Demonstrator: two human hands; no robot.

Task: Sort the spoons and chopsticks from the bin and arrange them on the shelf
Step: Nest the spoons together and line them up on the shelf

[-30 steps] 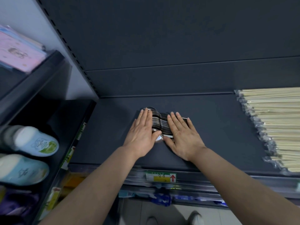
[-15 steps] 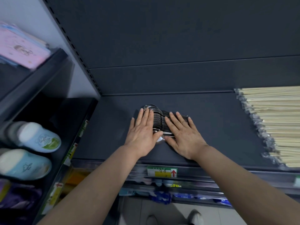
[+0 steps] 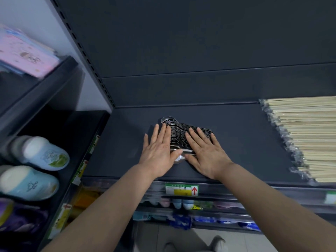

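Unmoved: left hand, right hand flank spoons; chopsticks well apart.

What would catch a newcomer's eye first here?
The left hand and the right hand lie flat, pressing on a tight row of metal spoons in the middle of the dark shelf. At the shelf's right end lies a broad stack of wrapped wooden chopsticks. On the neighbouring rack to the left sit pale blue slippers.
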